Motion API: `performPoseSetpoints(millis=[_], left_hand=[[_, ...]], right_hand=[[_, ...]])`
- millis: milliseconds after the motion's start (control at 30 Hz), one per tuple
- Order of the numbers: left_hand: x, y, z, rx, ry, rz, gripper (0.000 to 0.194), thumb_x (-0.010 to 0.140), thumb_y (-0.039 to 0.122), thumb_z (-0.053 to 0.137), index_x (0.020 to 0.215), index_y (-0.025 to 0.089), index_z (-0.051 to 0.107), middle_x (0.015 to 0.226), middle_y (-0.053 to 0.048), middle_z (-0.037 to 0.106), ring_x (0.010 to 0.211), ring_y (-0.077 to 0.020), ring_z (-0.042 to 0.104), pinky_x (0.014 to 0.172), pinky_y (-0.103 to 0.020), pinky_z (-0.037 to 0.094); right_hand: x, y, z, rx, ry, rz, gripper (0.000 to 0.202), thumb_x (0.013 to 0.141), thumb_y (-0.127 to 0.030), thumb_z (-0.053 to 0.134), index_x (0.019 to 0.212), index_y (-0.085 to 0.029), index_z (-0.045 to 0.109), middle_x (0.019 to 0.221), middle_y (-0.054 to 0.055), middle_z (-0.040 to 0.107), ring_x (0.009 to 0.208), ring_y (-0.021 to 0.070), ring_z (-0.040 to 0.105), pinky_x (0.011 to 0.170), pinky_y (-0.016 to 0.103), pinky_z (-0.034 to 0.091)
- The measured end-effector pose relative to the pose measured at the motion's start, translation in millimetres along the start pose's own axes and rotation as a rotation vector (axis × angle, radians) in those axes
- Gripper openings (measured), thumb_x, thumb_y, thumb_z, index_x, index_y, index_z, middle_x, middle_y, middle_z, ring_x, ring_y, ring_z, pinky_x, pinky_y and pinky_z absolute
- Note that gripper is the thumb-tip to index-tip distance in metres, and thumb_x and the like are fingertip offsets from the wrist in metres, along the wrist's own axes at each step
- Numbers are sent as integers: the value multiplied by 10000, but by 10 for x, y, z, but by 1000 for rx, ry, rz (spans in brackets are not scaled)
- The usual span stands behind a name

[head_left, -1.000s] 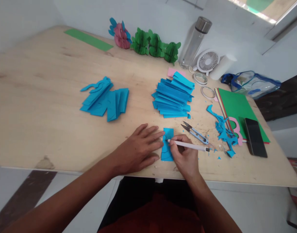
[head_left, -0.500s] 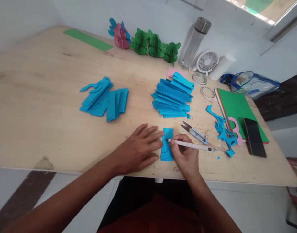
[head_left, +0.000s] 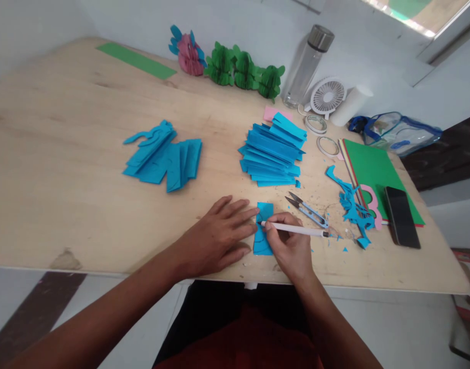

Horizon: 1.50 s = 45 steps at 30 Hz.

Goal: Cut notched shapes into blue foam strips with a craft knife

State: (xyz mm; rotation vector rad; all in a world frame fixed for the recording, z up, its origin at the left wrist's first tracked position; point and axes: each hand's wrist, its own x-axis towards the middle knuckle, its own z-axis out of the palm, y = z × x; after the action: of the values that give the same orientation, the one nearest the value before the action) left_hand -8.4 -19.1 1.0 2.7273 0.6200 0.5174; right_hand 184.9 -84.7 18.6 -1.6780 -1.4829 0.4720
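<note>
Blue paper (head_left: pixel 263 248) lies between the hands, curves drawn but seemingly unfinished — and uncut. The right hand (head_left: pixel 291 246) grips a pen (head_left: pixel 300 229) at it; the left hand (head_left: pixel 217 236) (flat, fingers spread) touches its edge. Scraps (head_left: pixel 350 202) lie rightward.

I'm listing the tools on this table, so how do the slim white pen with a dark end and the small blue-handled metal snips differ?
The slim white pen is gripped in the right hand, its tip at the blue paper rectangle; the small metal snips lie loose on the wooden table.
The pen is one straight barrel, while the snips have two dark blades, spread apart.
Both are slender.
</note>
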Motion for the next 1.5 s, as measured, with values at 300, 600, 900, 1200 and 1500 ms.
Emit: performPoseSetpoints(millis=[300,600,900,1200,1500], left_hand=[[6,4,-5,-2,-15,-4,347,935,359,532,1260,250,588,1519,-53,482,1418,-311,369,1195,-539,224],[-2,-2,6,-1,-2,-2,344,937,364,524,1253,248,594,1521,-52,478,1414,-310,370,1196,-536,224],[2,3,1,-4,5,-3,320,924,355,546,1221,257,613,1507,-52,493,1407,-307,385,1194,-530,235],[2,4,-6,-5,-14,1,314,941,364,518,1221,253,607,1513,-53,487,1421,-318,363,1190,-552,226],[16,9,-18,-8,-5,2,306,927,357,546,1204,247,617,1503,-63,497,1403,-324,381,1186,-558,234]], right_hand=[[3,-2,4,20,-11,-7,126,883,-293,572,784,-234,624,749,8,707,728,188,647,788,384,451],[0,-5,3,-18,13,-21,113,880,-269,559,789,-236,619,751,9,715,746,193,656,799,395,463],[-24,16,-7,-49,44,7,118,870,-288,568,779,-235,620,766,19,715,770,206,642,791,399,459],[-13,18,-8,4,45,59,112,858,-300,580,776,-231,613,741,24,685,759,208,617,748,372,477],[-18,43,4,16,47,81,78,864,-285,582,806,-237,600,755,17,673,739,191,625,689,327,498]])
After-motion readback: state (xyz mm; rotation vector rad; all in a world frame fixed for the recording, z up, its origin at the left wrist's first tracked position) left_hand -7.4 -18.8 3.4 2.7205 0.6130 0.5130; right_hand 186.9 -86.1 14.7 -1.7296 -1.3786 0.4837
